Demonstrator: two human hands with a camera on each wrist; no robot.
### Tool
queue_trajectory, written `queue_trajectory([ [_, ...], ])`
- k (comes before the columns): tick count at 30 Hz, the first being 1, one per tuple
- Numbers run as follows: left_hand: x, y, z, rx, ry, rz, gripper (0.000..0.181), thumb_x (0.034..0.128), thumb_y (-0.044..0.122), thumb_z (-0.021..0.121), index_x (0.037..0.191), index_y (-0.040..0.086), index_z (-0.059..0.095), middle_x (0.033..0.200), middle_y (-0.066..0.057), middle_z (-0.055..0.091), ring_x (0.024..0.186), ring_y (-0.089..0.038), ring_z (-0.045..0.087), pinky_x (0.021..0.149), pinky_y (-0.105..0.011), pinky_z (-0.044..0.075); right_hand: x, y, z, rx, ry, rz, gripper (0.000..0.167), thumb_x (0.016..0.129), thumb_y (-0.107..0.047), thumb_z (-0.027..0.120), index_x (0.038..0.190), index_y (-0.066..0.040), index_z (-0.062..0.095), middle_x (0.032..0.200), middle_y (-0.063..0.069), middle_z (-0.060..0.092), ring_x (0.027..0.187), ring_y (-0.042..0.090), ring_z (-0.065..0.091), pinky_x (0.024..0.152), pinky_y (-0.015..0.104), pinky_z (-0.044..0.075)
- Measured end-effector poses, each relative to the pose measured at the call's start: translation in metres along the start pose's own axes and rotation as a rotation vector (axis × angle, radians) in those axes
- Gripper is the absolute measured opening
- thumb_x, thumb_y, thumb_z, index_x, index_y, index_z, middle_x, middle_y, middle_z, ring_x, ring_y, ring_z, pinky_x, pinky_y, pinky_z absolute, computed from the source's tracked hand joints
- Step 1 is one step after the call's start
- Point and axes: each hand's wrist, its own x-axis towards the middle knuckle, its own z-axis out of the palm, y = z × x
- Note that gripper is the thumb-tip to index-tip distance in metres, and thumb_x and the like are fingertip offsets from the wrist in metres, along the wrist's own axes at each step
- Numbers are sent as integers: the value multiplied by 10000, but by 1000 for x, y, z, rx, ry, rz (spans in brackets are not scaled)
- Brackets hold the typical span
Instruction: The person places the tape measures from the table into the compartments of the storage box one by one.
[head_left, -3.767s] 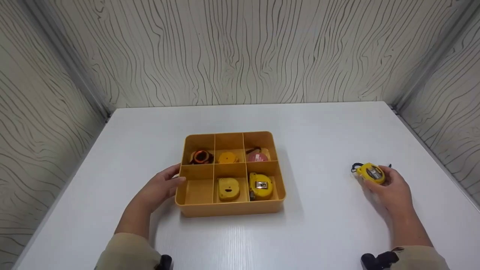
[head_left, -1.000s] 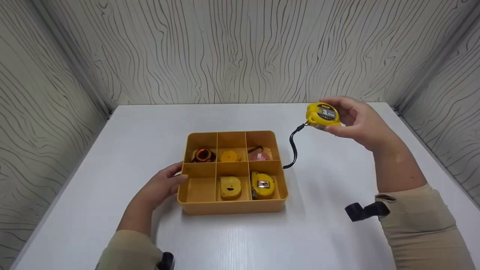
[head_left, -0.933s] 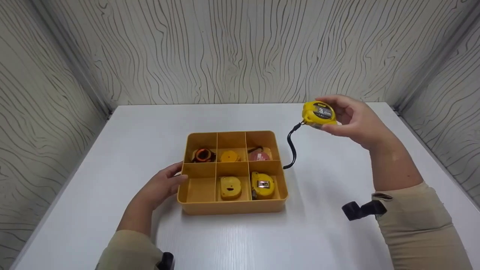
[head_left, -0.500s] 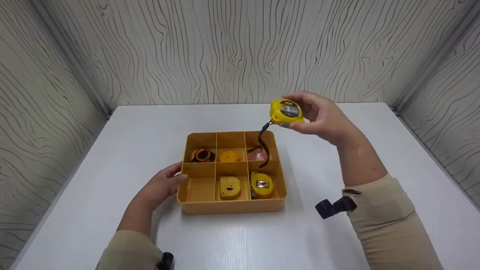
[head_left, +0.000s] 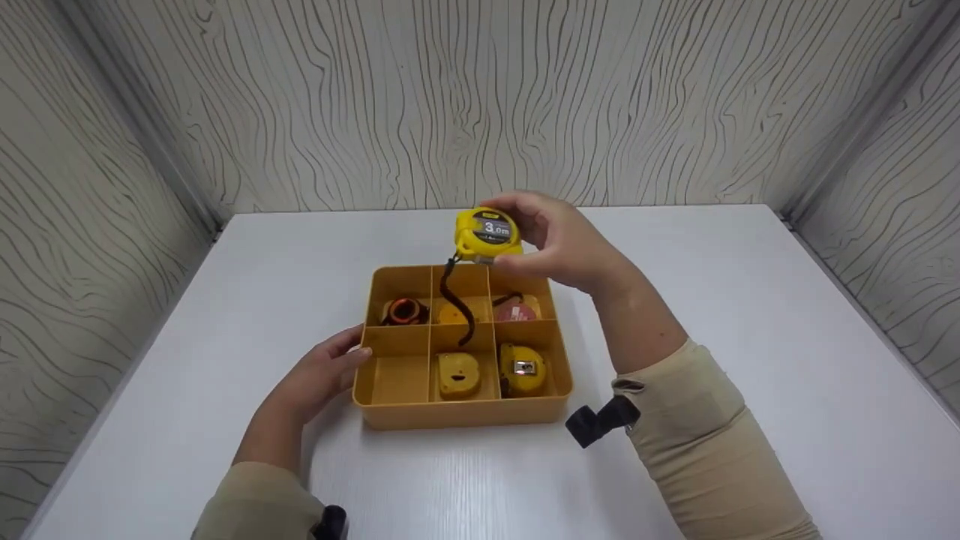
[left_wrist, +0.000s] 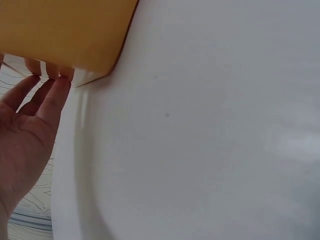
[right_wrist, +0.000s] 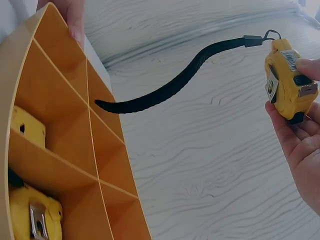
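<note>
A yellow tape measure [head_left: 489, 234] with a 3.0m label is gripped by my right hand [head_left: 566, 241] above the box's back edge. Its black wrist strap [right_wrist: 165, 92] dangles over the middle of the box. My left hand [head_left: 319, 381] touches the left wall of the orange divided box [head_left: 465, 415], fingers fairly straight in the left wrist view, thumb at the rim. The back row holds a black-orange tape measure [head_left: 406, 310], a round yellow one [head_left: 450, 313] partly behind the strap, and a red one [head_left: 517, 309]. In front lie a pale yellow tape measure [head_left: 459, 376] and a larger yellow one [head_left: 528, 369].
The front-left compartment [head_left: 401, 379] shows its bare floor. Around the box spreads a white tabletop [head_left: 697, 300]. Wood-grain panels [head_left: 465, 105] rise behind and on both sides. A black wrist camera [head_left: 600, 421] sits on the right sleeve, just right of the box.
My right hand picked the tape measure up from the tabletop at the right, raised it, and carried it left above the box. My left hand stays at the box's left side.
</note>
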Motion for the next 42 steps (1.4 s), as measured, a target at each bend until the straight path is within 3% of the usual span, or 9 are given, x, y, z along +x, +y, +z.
queue_trajectory([
  [5,0,2,-2,-9,-6,-19,605,821,372,651,1367,279,408,1433,60,336,1288,-183,375,1013,-403,367,10,-2,17,-10,-6,27,561,757,-49,692,1273,-33,472,1207,68,538,1106,166,533,999,284,389],
  [12,-1,6,-4,-31,-46,-13,640,821,317,663,1389,232,382,1456,18,305,1300,-208,360,1013,-401,366,12,-26,38,-6,-24,69,563,764,-15,661,1281,40,444,1208,122,531,1106,186,531,1004,301,386],
  [19,-3,8,-3,-18,-32,-35,604,833,288,652,1379,256,396,1458,35,297,1314,-204,333,1027,-411,347,19,-24,53,24,-47,105,574,762,-32,664,1287,27,439,1198,108,520,1094,184,527,980,288,409],
  [25,-3,7,-3,-9,-29,-45,671,780,360,691,1377,267,398,1455,42,305,1325,-207,314,1034,-422,335,27,13,66,35,-60,162,599,770,-56,690,1311,-41,434,1229,59,507,1108,160,518,950,261,432],
  [30,-2,7,-3,-39,-21,-58,635,804,309,678,1374,259,403,1453,38,306,1298,-198,361,1017,-390,366,26,41,77,20,-67,190,600,759,-95,722,1300,-87,464,1209,18,511,1073,138,529,916,249,455],
  [42,-3,8,-4,-47,-43,-54,683,780,329,699,1384,246,391,1471,20,277,1306,-208,351,1021,-401,357,22,71,95,-215,-202,282,581,743,-232,748,1271,-197,510,1184,-90,528,1073,76,505,959,264,414],
])
